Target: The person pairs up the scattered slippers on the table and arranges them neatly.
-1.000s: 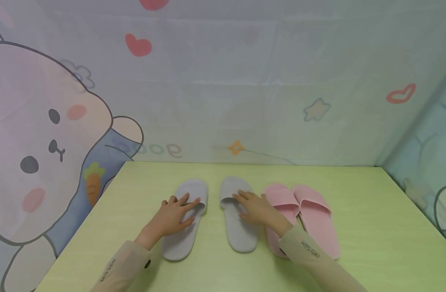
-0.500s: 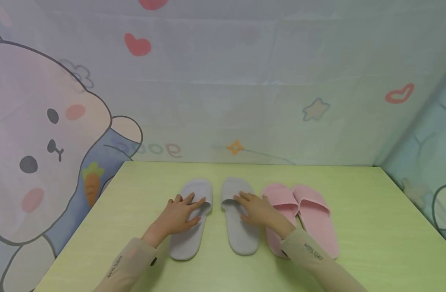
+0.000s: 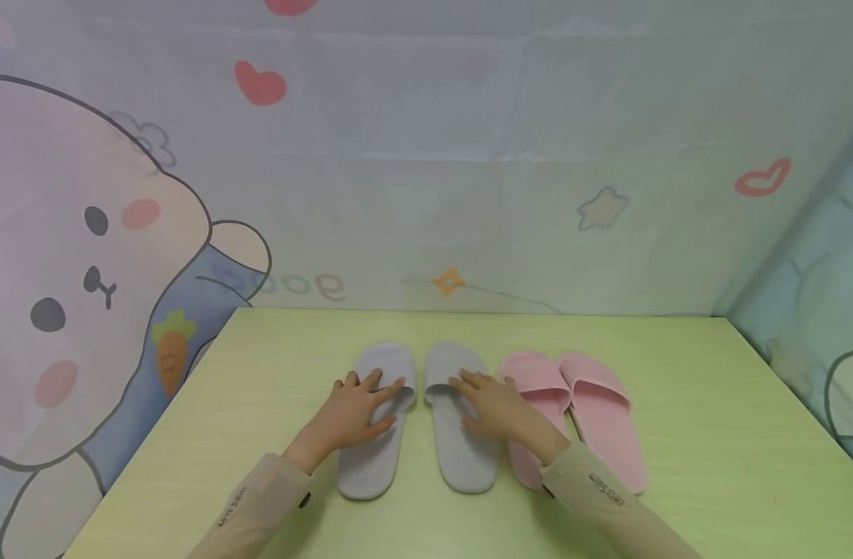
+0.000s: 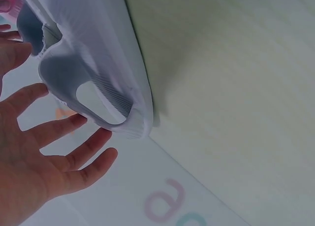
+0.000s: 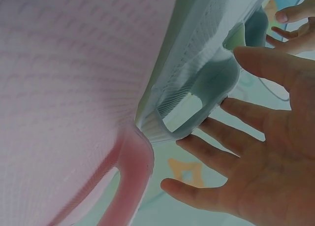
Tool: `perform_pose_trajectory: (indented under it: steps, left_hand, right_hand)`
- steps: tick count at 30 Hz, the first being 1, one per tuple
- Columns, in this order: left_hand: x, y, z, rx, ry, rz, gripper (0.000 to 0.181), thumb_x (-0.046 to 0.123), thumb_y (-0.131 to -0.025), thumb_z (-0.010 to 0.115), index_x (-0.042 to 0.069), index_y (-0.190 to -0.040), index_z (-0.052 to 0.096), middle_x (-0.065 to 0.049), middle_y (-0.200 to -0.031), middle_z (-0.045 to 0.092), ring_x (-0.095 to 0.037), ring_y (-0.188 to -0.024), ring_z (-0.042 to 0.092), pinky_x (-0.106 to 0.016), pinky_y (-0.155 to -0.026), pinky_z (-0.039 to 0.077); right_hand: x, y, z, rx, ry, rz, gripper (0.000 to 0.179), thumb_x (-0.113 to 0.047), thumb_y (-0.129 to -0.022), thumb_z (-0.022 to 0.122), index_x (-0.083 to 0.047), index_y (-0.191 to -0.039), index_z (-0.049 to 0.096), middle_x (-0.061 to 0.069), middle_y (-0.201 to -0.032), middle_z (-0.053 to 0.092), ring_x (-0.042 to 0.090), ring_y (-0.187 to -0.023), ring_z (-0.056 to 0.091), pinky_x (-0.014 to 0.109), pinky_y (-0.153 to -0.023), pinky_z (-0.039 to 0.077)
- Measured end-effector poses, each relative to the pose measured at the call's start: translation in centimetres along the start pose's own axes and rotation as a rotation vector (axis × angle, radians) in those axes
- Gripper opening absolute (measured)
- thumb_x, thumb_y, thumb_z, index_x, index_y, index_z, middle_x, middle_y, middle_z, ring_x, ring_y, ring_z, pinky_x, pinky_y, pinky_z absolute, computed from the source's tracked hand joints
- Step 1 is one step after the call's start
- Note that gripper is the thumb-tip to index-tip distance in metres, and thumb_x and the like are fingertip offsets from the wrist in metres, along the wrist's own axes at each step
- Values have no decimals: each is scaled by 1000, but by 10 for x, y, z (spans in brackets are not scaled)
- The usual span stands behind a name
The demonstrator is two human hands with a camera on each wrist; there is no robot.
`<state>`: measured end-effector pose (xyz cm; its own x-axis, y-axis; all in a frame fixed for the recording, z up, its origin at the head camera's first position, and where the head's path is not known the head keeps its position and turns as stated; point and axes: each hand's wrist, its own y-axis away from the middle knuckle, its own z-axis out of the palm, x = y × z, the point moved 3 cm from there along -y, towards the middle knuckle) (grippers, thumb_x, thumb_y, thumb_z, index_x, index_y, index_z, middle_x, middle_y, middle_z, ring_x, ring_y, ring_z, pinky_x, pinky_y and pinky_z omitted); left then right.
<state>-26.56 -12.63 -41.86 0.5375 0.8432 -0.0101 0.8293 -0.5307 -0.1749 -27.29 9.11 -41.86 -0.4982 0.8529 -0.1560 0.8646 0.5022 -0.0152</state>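
Note:
Two grey slippers lie side by side on the table, toes pointing away, with a narrow gap between them. On the upper strap of the left grey slipper (image 3: 367, 475) rest the spread fingertips of my left hand (image 3: 348, 413). My right hand (image 3: 494, 405) touches the strap edge of the right grey slipper (image 3: 466, 467), its fingers extended. In the left wrist view the fingertips meet the rim of the strap (image 4: 64, 71) from above. The right wrist view shows the other strap (image 5: 214, 83) with fingertips along its rim.
A pair of pink slippers (image 3: 613, 439) lies just right of the grey ones, partly under my right forearm. The light green table (image 3: 712, 435) ends at a cloth backdrop (image 3: 412, 194) printed with hearts, a star and a cartoon animal.
My left hand has slid the left grey slipper to the right, nearer the other one, narrowing the gap. The right hand and its slipper have hardly moved.

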Motion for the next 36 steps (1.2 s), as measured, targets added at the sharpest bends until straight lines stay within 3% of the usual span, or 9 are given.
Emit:
perform_pose_trajectory:
  steps: [10,26,36]
  left_hand:
    - [7,-4,0,5,5,4,50,40,-84,55,25,-131,46,-18,-125,49,-35,-82,48,-44,-64,38]
    - [17,-3,2,30,-24,17,49,41,-83,56,25,-129,48,-18,-119,52,-33,-79,48,-42,-61,37]
    - [20,-2,1,38,-16,17,49,41,-83,57,25,-128,49,-17,-119,52,-32,-78,47,-41,-60,36]
  right_hand:
    - [1,4,2,15,14,0,60,-28,-80,63,-19,-134,40,10,-141,38,36,-123,41,64,-94,29]
    - [-1,18,-1,11,-50,-19,60,-27,-81,62,-18,-136,38,11,-142,36,37,-126,37,64,-96,25]
    - [-4,20,2,17,-7,1,63,-30,-80,63,-18,-136,37,11,-142,35,37,-126,38,63,-95,27]
